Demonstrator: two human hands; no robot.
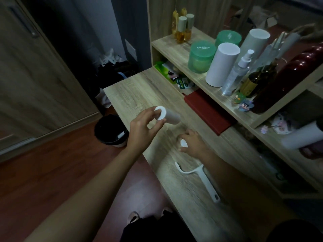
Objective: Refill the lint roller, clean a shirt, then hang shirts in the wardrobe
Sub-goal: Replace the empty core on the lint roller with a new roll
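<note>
Your left hand [141,126] pinches the near end of a white refill roll [170,117], held above the table [139,91] by its left edge, with the roll's long axis pointing away to the right. Your right hand [192,143] curls around a small white piece [183,143] at mid-table. The empty roller handle [201,177] lies by the near edge, grip end toward you, and your right hand is the nearer one.

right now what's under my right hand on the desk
A small white piece shows in the right hand, fingers curled round it, over the wooden desk. The hand covers the rest.
</note>
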